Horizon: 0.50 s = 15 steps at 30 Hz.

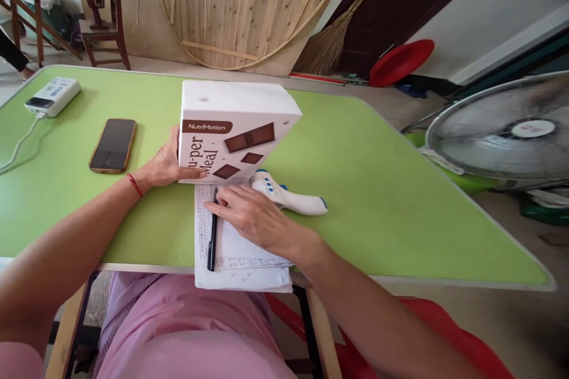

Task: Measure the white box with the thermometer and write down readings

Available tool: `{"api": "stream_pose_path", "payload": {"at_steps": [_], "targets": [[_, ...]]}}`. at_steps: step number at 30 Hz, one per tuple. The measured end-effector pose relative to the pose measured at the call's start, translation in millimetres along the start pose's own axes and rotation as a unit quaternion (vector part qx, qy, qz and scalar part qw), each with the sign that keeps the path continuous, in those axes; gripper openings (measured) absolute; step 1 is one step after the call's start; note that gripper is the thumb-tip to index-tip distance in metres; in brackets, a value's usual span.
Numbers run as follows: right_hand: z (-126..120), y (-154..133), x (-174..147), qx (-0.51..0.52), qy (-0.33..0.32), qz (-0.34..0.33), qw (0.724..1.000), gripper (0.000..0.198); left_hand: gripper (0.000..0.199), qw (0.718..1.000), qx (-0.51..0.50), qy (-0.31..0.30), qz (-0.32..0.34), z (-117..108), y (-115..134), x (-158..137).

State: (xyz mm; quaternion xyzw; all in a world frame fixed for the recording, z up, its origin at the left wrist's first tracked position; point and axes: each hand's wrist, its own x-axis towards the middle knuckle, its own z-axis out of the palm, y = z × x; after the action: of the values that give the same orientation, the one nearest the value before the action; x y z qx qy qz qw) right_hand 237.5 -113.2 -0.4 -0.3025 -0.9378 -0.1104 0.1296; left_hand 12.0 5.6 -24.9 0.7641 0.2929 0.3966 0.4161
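We're pinching the box mid-frame, left hand on its left side; our right hand is sitting half-curled just below, over the pen pointing up-frame, grip unclear.

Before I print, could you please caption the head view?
Left hand grips a white box, right hand over the papers.

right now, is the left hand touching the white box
Touching. In the head view, the left hand grips the white box, its thumb lying across the lower corner of the printed face.
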Motion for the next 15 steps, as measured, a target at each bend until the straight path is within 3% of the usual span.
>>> {"api": "stream_pose_path", "payload": {"at_steps": [3,6,9,10,12,14,15], "targets": [[4.4,6.2,-3.6,-0.025,0.007,-0.044,0.999,0.024,0.088,1.000,-0.008,0.010,0.008,1.4,1.3,0.7],[1.9,8.3,-12.8,-0.013,0.069,-0.055,0.996,0.022,0.085,1.000,-0.008,0.013,0.003,3.1,3.6,1.7],[0.4,-0.7,-20.5,0.131,0.184,0.041,0.973,0.018,0.084,1.000,0.001,0.002,-0.009,3.7,7.3,2.0],[0.8,-6.3,-21.6,0.212,0.224,0.109,0.945,0.017,0.084,1.000,0.005,-0.006,-0.012,3.7,8.6,1.9],[2.5,-19.4,-21.1,0.379,0.270,0.256,0.847,0.015,0.081,0.999,0.016,-0.030,-0.010,3.8,11.0,1.7],[5.2,-31.9,-17.6,0.497,0.256,0.355,0.749,0.011,0.076,0.999,0.026,-0.048,0.000,4.1,12.5,1.9],[6.7,-36.8,-15.6,0.529,0.240,0.383,0.718,0.009,0.075,0.998,0.027,-0.049,0.005,4.4,12.8,2.3]]}}
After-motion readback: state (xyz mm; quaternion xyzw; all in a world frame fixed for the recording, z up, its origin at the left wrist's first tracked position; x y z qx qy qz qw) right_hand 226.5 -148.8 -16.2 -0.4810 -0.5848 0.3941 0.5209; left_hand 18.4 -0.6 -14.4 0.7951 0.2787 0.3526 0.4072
